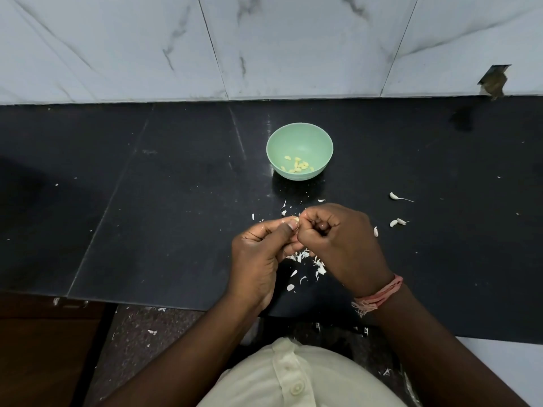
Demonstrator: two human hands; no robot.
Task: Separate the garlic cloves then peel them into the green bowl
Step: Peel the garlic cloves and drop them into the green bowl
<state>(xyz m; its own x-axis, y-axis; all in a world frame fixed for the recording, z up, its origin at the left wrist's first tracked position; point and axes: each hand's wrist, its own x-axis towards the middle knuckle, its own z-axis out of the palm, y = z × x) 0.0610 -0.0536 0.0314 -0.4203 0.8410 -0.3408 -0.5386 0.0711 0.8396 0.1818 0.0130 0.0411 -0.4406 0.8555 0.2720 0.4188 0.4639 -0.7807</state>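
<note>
A green bowl [299,136] stands on the black counter [176,201], with several peeled yellowish cloves [298,167] in its bottom. Below the bowl, my left hand [258,254] pinches a small garlic clove [296,220] between thumb and forefinger. My right hand [340,242] meets it from the right, its curled fingertips pinching at the same clove. Most of the clove is hidden by the fingers. Unpeeled white cloves lie to the right: one with a thin tail [394,196], a pair [396,222], and one beside my right hand [375,231].
Scraps of white garlic skin [311,259] litter the counter under and around my hands. A marble-tiled wall [264,45] rises behind the counter. The counter's front edge runs just below my wrists, with more skin scraps on the floor [152,331].
</note>
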